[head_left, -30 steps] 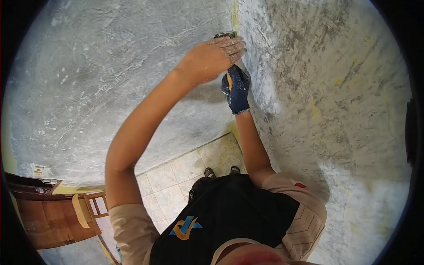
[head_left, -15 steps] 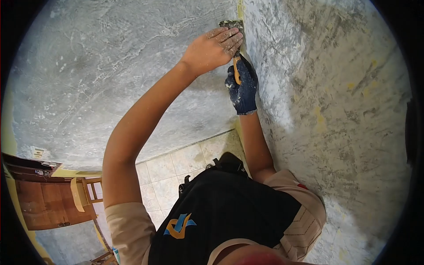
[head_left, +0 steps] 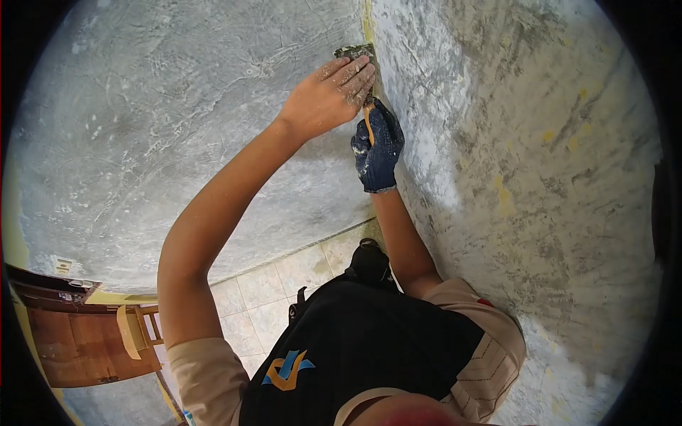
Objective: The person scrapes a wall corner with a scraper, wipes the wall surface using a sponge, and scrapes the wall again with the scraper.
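A putty knife with a dark, plaster-crusted blade and wooden handle lies against the grey wall, right at the inside corner. My right hand, in a dark blue knitted glove with pale smears, is wrapped round the handle from below. My bare left hand lies flat over the blade, its dusty fingers stretched out and pressing on it. The blade's top edge shows above the fingertips, close to the yellowish corner strip. The left palm hides much of the blade.
The rough grey wall meets a patchy wall with yellow spots on the right. Below are pale floor tiles. At lower left are a brown wooden door panel, a wooden chair and a wall socket.
The view has shifted a little, so walls, hands and putty knife all sit slightly lower and further left. Both hands keep the same hold, with little visible movement along the wall.
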`<state>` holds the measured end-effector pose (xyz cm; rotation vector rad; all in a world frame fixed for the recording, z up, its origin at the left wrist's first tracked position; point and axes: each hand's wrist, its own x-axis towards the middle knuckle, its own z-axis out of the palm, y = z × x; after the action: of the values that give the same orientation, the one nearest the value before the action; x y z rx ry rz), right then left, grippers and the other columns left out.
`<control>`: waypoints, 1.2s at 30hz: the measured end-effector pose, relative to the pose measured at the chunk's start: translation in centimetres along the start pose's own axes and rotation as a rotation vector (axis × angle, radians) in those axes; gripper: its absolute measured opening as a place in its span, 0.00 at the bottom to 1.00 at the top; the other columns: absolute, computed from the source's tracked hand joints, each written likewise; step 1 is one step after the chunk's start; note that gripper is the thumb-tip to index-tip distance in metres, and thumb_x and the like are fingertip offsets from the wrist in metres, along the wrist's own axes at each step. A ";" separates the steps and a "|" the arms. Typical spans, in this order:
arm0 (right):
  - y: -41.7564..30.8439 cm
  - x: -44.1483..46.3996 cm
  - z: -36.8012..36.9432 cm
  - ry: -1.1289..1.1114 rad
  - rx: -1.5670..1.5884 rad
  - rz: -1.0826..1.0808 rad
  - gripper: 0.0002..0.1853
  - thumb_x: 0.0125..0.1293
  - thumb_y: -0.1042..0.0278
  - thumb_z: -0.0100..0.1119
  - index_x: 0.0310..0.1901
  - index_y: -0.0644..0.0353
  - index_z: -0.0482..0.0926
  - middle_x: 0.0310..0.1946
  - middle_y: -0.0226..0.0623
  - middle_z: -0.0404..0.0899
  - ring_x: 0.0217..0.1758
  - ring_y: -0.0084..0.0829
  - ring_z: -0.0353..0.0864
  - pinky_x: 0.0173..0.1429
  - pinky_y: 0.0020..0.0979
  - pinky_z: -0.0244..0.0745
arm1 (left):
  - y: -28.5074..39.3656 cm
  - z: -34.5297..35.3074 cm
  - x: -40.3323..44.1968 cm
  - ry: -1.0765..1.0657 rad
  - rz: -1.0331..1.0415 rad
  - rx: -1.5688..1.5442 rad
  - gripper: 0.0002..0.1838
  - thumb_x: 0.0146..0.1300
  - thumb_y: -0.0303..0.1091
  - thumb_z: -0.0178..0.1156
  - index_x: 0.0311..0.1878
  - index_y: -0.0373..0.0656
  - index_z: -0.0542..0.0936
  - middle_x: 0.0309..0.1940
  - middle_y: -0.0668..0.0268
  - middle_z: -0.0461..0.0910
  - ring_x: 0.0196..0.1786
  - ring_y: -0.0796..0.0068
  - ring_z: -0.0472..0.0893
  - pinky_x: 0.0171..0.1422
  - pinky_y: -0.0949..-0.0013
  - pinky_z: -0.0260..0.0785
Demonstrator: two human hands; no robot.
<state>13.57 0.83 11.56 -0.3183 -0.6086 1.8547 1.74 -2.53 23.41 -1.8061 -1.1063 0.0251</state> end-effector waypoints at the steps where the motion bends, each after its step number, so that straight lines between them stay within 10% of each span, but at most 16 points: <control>1: 0.2 0.1 -0.2 -0.005 0.002 -0.001 0.09 0.76 0.67 0.62 0.53 0.56 0.84 0.22 0.22 0.71 0.18 0.16 0.63 0.20 0.22 0.58 | -0.1 0.1 0.0 0.019 0.012 -0.036 0.23 0.64 0.33 0.61 0.63 0.44 0.84 0.67 0.66 0.82 0.73 0.69 0.77 0.78 0.63 0.69; 36: 0.2 0.9 0.4 -0.035 0.187 0.133 0.06 0.76 0.63 0.61 0.44 0.54 0.83 0.16 0.19 0.62 0.12 0.16 0.57 0.17 0.23 0.52 | -0.6 1.9 0.7 0.095 -0.147 -0.198 0.20 0.64 0.30 0.61 0.60 0.45 0.85 0.65 0.65 0.84 0.68 0.67 0.81 0.75 0.61 0.73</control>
<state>12.90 1.54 11.81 -0.2072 -0.4423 2.0321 0.86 -0.60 23.20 -1.8733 -1.2049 -0.2638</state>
